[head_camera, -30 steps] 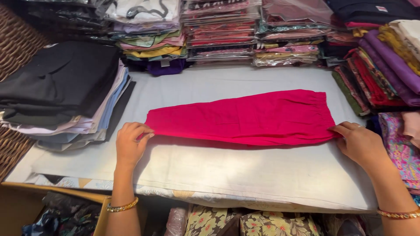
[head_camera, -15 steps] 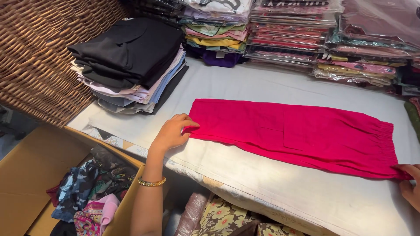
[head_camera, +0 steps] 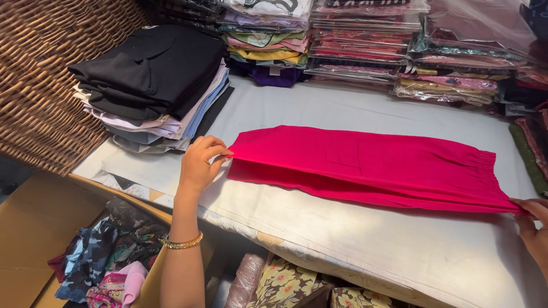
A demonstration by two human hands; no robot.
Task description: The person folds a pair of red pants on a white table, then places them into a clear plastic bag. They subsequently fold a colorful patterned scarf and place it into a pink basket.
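Free room: bare white desk (head_camera: 354, 239) between my left hand (head_camera: 201, 165) and my right hand (head_camera: 534, 228), on my side of the pink garment (head_camera: 371, 165); also a bare strip beyond it. Obstacles: folded clothes stack (head_camera: 151, 85) just beyond my left hand; wicker wall (head_camera: 34, 97) further left; bagged garment piles (head_camera: 399, 51) along the far edge; open box (head_camera: 51, 239) below my left hand.

Pink garment (head_camera: 371, 165) pinched by the left hand (head_camera: 200, 165): matt woven cloth, smooth, gathered at the end by the right hand (head_camera: 534, 228). Table cover (head_camera: 354, 245) under both hands: pale matt cloth, lightly creased. Bangle (head_camera: 181, 243) on the left wrist: glossy gold-coloured metal. Folded stack (head_camera: 154, 85) beyond the left hand: matt cloth. Wall (head_camera: 34, 85) left of it: rough woven wicker. Packets (head_camera: 365, 40) farther back: glossy clear plastic.
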